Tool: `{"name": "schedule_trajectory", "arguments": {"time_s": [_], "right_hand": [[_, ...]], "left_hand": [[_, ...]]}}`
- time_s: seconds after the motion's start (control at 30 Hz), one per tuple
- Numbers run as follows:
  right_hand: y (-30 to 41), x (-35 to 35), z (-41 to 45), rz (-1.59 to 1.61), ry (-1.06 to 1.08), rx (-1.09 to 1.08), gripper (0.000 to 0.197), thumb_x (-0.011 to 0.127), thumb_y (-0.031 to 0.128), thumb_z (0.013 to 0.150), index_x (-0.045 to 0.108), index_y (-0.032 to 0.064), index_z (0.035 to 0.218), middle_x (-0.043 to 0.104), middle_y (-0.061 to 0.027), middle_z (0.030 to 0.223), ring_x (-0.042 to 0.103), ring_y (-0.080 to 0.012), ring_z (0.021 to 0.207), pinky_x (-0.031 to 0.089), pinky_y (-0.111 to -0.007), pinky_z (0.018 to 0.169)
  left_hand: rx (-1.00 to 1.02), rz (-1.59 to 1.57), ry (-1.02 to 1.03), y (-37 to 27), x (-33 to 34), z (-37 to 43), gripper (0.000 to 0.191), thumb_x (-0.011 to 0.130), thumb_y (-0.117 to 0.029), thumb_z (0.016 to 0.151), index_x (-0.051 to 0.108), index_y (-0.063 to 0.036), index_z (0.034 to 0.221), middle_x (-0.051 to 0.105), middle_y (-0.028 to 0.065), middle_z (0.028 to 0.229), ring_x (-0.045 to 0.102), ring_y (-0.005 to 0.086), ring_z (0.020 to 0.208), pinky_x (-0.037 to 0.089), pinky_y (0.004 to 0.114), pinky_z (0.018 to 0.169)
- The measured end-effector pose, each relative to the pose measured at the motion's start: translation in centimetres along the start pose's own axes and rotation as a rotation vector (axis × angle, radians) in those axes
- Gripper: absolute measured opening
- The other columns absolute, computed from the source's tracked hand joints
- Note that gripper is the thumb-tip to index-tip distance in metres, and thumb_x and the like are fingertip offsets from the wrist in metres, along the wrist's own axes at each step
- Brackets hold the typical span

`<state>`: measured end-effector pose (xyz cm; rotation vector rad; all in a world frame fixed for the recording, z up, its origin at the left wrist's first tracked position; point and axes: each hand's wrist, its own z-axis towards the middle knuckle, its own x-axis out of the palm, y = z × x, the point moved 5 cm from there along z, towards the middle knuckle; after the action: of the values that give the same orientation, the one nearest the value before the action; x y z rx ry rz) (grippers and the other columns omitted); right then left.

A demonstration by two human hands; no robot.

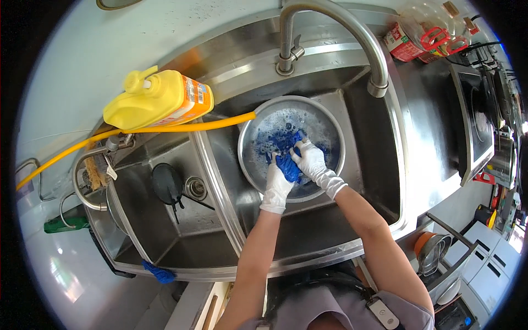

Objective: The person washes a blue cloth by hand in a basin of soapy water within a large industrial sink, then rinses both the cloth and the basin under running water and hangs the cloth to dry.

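A round stainless steel basin [340, 142] holds soapy water with bubbles and sits in the right sink bowl. In it lies a wet blue cloth [288, 167], bunched up between my hands. My left hand [277, 183], in a white disposable glove, grips the cloth's left side near the basin's front rim. On the cloth's upper right part is my right hand [310, 159], gloved the same way, with its fingers closed around a fold. Some of the cloth is under the suds and hidden.
A steel gooseneck faucet [377, 84] arches over the right bowl. A yellow hose [222, 122] ends at the basin's rim, beside a yellow pump bottle [165, 101]. The left bowl [206, 220] holds a dark ladle-like utensil [166, 183]. Another blue cloth [160, 272] hangs at the front edge.
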<state>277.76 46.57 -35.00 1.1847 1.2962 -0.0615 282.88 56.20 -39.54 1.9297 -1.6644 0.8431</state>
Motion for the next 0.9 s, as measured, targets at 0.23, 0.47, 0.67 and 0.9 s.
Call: {"name": "schedule_trajectory", "arguments": {"time_s": [0.23, 0.47, 0.67, 0.9], "right_hand": [[-1.1, -0.3, -1.4, -0.03, 0.113, -0.255, 0.113, 0.08, 0.046, 0.049, 0.022, 0.0155, 0.142, 0.023, -0.0203, 0.142, 0.025, -0.0405, 0.129, 0.023, -0.046, 0.106], [-3.2, 2.4, -0.2, 0.745, 0.092, 0.034, 0.045, 0.069, -0.004, 0.062, 0.059, 0.005, 0.105, 0.047, -0.0131, 0.125, 0.043, -0.0275, 0.118, 0.035, -0.032, 0.098], [2.5, -1.6, -2.7, 0.636, 0.17, -0.141, 0.052, 0.062, -0.012, 0.061, 0.052, -0.0004, 0.111, 0.052, -0.0117, 0.113, 0.05, -0.0223, 0.106, 0.038, -0.027, 0.092], [3.6, -5.2, -7.7, 0.624, 0.506, -0.009, 0.046, 0.069, 0.008, 0.075, 0.051, 0.004, 0.117, 0.056, -0.0109, 0.109, 0.054, -0.0216, 0.105, 0.042, -0.031, 0.092]], "left_hand": [[-0.018, 0.0, 0.403, -3.9, 4.5, -3.0, 0.049, 0.035, -0.042, 0.094, 0.043, -0.0067, 0.128, 0.049, 0.0119, 0.128, 0.049, 0.0257, 0.115, 0.039, 0.041, 0.098], [-0.024, 0.01, 0.012, -4.9, 6.0, -4.8, 0.053, 0.041, -0.041, 0.093, 0.036, -0.0042, 0.131, 0.047, 0.0156, 0.129, 0.046, 0.0308, 0.117, 0.036, 0.045, 0.101], [-0.34, 0.451, -0.387, -3.9, -2.1, -4.9, 0.121, 0.053, -0.076, 0.066, 0.004, 0.0084, 0.137, 0.011, 0.0327, 0.141, 0.024, 0.0514, 0.125, 0.024, 0.065, 0.097], [-0.441, 0.225, -0.106, 1.8, -0.5, -4.9, 0.041, 0.067, -0.037, 0.079, 0.056, -0.0121, 0.109, 0.061, 0.0053, 0.103, 0.056, 0.0228, 0.097, 0.045, 0.048, 0.078]]}}
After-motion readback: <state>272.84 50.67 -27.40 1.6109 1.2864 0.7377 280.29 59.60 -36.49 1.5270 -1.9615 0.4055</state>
